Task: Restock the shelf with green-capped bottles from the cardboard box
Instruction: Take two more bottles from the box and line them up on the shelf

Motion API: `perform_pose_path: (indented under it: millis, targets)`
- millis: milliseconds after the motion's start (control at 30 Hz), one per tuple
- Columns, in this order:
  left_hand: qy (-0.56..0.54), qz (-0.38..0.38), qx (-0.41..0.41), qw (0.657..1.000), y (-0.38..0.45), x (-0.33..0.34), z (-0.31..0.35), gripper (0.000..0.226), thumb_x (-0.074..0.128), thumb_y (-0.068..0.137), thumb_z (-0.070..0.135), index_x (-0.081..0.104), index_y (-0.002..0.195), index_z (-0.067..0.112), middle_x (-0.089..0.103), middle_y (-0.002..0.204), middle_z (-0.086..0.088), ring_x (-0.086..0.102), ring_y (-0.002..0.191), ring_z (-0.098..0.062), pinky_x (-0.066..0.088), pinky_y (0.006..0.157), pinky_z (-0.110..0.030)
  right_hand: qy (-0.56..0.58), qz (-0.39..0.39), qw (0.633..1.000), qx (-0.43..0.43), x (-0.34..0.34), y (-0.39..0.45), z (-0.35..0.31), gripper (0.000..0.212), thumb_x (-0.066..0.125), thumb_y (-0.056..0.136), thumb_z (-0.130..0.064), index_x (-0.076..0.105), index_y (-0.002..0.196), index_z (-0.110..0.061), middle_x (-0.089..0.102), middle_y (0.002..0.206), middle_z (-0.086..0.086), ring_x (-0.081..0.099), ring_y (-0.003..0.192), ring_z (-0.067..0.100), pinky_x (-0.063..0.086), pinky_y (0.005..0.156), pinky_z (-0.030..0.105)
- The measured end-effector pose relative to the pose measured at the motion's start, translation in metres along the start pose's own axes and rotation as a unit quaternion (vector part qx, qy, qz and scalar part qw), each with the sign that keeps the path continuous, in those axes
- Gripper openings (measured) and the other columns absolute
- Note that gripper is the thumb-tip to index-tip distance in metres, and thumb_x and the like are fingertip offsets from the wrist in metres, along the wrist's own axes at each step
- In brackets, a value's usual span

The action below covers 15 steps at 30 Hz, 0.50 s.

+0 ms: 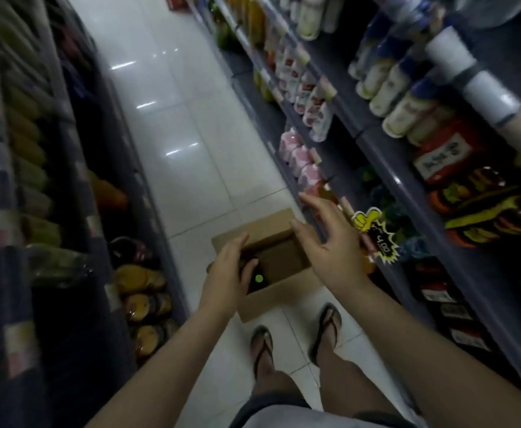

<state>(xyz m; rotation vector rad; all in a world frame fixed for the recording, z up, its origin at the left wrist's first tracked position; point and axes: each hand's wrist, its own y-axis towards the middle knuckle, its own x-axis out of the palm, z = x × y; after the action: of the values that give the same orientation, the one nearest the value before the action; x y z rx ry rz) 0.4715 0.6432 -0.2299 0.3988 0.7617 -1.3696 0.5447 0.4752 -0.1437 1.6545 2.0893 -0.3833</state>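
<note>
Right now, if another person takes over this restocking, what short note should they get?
Left hand: over the box, around a dark green-capped bottle; I cannot tell if the grip is firm.
Right hand: open and empty, above the box near the right shelf.
Box: on the floor by the feet, open; only one green cap shows inside.
Done: cannot tell how many bottles are already shelved.
Left: probably lift this bottle out and place it on the shelf.

Both arms reach forward; left hand (226,278) curled downward, right hand (330,242) spread open.
</note>
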Motion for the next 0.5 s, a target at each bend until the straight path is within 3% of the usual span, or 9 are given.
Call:
perform_pose_path:
  millis: [100,300,500]
  targets:
    - [0.012,0.011,-0.045,0.999,0.003,0.011,-0.020,0.050,0.052,0.094,0.030,0.034,0.140,0.023,0.052,0.129,-0.001,0.052,0.114,-0.018,0.040,0.087,-0.022,0.023,-0.044,0.999,0.006,0.023,0.015,0.022,0.037,0.059,0.091,-0.028,0.054,0.127,-0.021,0.057,0.124,-0.009,0.050,0.120,0.002,0.044,0.102,0.027]
    - [0.004,0.043,-0.138,0.989,0.027,0.065,-0.058,0.050,0.052,0.094,0.031,0.035,0.140,0.022,0.048,0.138,0.002,0.048,0.124,-0.014,0.038,0.095,-0.020,-0.003,-0.122,0.992,0.016,0.065,0.048,0.088,0.040,0.055,0.089,-0.036,0.055,0.126,-0.021,0.055,0.123,-0.012,0.049,0.116,-0.001,0.036,0.095,0.005]
    - [-0.032,0.056,-0.205,0.977,0.056,0.161,-0.130,0.052,0.054,0.093,0.032,0.035,0.141,0.025,0.047,0.141,0.005,0.045,0.129,-0.012,0.043,0.102,-0.024,0.011,-0.161,0.986,0.043,0.125,0.066,0.203,0.040,0.055,0.090,-0.043,0.052,0.127,-0.030,0.054,0.122,-0.017,0.045,0.116,-0.010,0.037,0.093,0.005]
